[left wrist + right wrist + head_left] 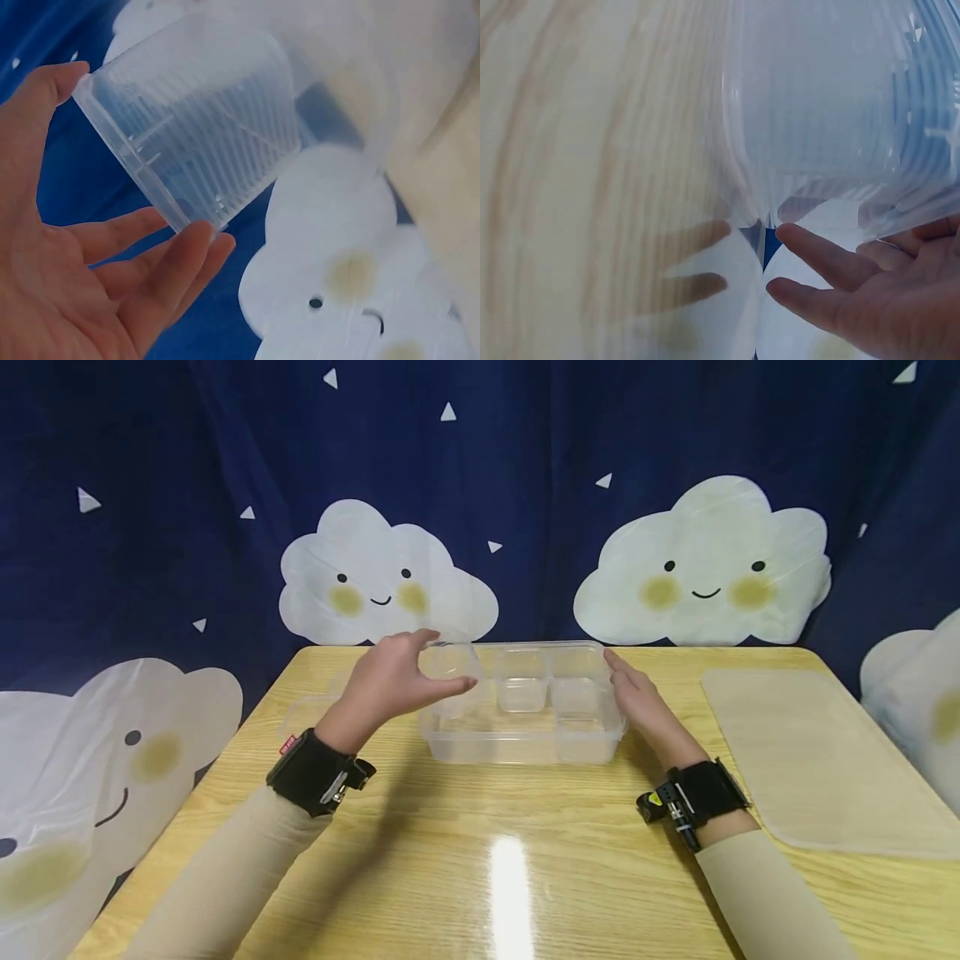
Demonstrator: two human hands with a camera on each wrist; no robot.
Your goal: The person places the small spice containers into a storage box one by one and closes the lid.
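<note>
My left hand (393, 681) pinches a small clear plastic bin (202, 127) at its rim, thumb on one side and fingers on the other. The bin is tilted in the left wrist view and overlaps the left end of a larger clear storage box (510, 739) in the head view. Smaller clear bins stand inside the box, one (521, 683) near its middle and others at its right end. Along the box's right wall lies my right hand (641, 697), fingers extended, with fingertips close to the wall in the right wrist view.
A pale translucent sheet (817, 760) lies on the wooden table (450, 860) at the right. Left of the box, partly behind my left wrist, is another clear plastic piece (303, 714), a red tag (288, 744) beside it. A dark blue curtain (525, 468) with clouds hangs behind.
</note>
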